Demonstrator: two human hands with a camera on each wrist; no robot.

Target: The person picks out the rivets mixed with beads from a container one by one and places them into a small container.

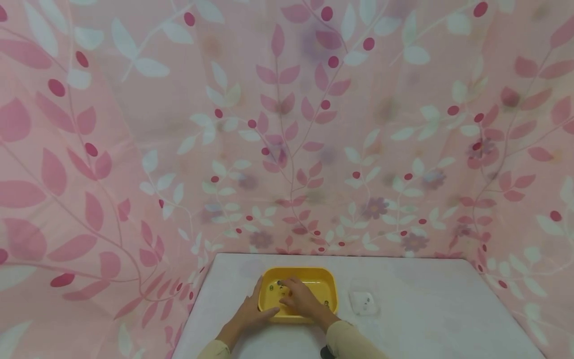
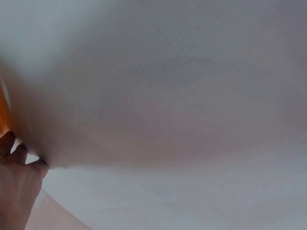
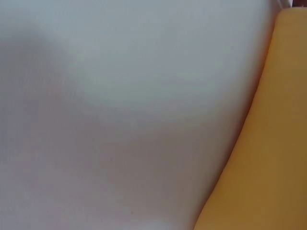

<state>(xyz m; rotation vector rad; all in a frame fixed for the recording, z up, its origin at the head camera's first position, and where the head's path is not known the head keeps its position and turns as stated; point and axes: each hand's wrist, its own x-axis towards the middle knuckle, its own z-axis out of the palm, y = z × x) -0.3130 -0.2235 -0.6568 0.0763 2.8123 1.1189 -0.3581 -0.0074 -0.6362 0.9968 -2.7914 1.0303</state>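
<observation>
A yellow rectangular tray (image 1: 329, 275) lies on the table with several small, dark, marble-like pieces (image 1: 271, 287) in it. My left hand (image 1: 251, 311) rests at the tray's left front corner, its fingers along the left wall and its thumb stretched beside the front rim. In the left wrist view, that hand's fingertips (image 2: 41, 165) show at the lower left. Over the tray, my right hand (image 1: 301, 299) reaches in from the front right. Its fingertips come close to a small dark piece near the back left, with the thumb apart from them. The right wrist view shows only the tray's outer wall (image 3: 268, 158).
A small clear container (image 1: 364, 304) with several small pieces in it stands right of the tray. A dark round object (image 1: 327, 353) shows beside the right sleeve at the front. The white table (image 1: 430, 309) meets a pink leaf-patterned curtain (image 1: 287, 149) behind and at the sides.
</observation>
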